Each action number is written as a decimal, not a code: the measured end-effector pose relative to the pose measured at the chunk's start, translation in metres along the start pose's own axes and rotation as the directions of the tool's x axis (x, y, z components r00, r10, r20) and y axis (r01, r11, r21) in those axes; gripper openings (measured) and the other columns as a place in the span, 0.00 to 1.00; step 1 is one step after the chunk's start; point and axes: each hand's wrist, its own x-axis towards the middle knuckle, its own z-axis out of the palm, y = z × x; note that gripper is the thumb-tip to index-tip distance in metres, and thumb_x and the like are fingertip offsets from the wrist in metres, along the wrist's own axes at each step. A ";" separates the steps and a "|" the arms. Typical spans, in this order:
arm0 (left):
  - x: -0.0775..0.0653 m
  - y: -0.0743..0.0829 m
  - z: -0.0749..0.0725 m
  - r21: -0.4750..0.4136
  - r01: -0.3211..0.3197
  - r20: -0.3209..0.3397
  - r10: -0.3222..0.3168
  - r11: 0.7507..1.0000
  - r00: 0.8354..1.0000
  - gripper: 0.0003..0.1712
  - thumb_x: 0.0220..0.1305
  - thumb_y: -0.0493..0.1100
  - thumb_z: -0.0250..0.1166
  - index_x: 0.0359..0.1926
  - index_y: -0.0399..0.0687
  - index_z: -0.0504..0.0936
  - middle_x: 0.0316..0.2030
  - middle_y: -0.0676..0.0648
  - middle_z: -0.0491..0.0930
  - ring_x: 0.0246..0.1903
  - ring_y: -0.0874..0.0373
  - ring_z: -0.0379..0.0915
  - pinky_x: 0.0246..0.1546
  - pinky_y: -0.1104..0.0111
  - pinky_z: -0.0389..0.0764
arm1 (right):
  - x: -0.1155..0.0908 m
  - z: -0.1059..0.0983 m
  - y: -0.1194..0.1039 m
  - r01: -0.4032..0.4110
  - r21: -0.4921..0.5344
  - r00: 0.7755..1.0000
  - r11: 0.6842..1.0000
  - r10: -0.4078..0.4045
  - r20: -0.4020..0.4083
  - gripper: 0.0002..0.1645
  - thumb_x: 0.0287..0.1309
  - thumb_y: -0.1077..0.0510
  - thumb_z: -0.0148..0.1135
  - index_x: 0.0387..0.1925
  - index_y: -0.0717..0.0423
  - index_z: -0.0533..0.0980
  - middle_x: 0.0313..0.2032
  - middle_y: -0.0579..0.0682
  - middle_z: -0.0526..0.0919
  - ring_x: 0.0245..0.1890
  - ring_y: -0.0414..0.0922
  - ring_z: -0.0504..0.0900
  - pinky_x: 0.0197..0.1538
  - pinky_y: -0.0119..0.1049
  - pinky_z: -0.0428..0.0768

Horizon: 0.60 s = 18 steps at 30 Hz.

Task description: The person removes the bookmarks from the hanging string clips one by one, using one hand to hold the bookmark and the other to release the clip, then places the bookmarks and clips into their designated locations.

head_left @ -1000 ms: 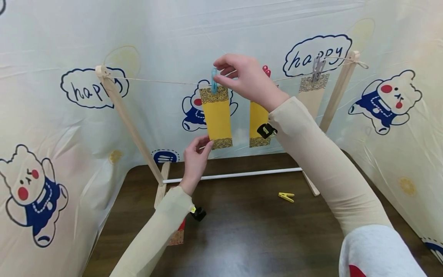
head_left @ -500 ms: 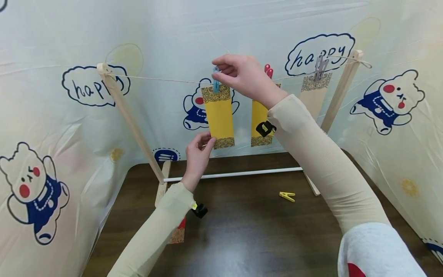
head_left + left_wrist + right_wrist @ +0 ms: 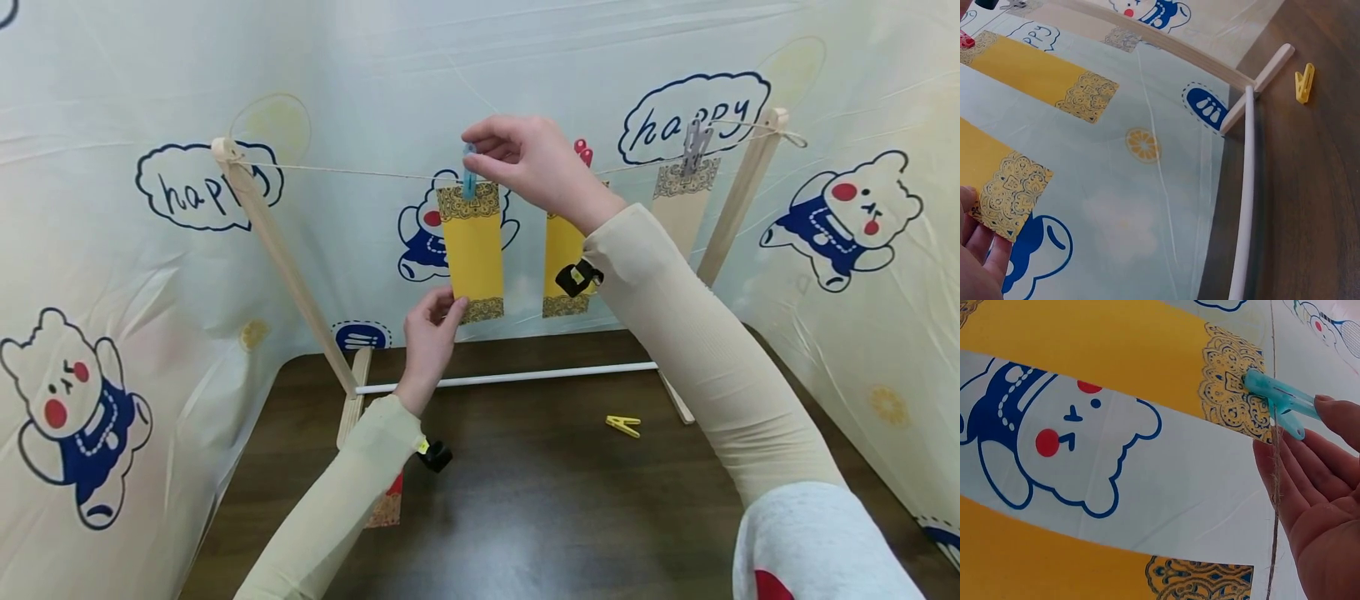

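Note:
A yellow card [image 3: 474, 254] with dark lace-pattern bands hangs at the twine line [image 3: 1274, 487]. A translucent blue clothespin [image 3: 1279, 394] sits on its top band. My right hand [image 3: 543, 171] has the thumb at one handle of the clothespin and the fingers behind the other, seen in the right wrist view. Below, my left hand [image 3: 430, 333] pinches the card's lower left edge; in the left wrist view the thumb [image 3: 967, 199] lies in front and the fingers behind. A second yellow card [image 3: 562, 258] hangs to the right from a red clothespin [image 3: 582, 153], partly behind my right arm.
A beige card [image 3: 681, 208] hangs from a grey clothespin [image 3: 696, 148] near the right wooden post [image 3: 738, 204]. The left post [image 3: 288, 267] and a white rod [image 3: 547, 374] complete the frame. On the table lie a yellow clothespin [image 3: 623, 426] and a partly hidden red card [image 3: 386, 508].
The hands stay almost in place at the card and the blue clothespin. The card's lower end swings slightly right, then back left. The view shifts slightly.

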 end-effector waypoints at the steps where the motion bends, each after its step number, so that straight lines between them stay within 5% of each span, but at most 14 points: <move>1: 0.000 0.000 0.000 -0.001 -0.004 0.001 0.004 1.000 1.000 0.14 0.74 0.42 0.67 0.53 0.39 0.86 0.47 0.39 0.87 0.43 0.50 0.82 0.45 0.73 0.81 | 0.000 0.000 0.000 -0.004 0.008 1.000 1.000 0.004 0.001 0.22 0.74 0.55 0.63 0.64 0.59 0.78 0.57 0.52 0.85 0.55 0.44 0.84 0.62 0.32 0.79; 18: 0.000 -0.003 -0.008 -0.031 -0.018 -0.008 0.018 0.999 1.000 0.14 0.72 0.42 0.69 0.52 0.38 0.89 0.46 0.37 0.88 0.40 0.52 0.82 0.42 0.75 0.83 | -0.003 -0.002 -0.003 0.010 0.084 0.997 0.996 -0.004 -0.075 0.17 0.74 0.57 0.63 0.59 0.57 0.81 0.51 0.49 0.86 0.50 0.39 0.83 0.58 0.31 0.81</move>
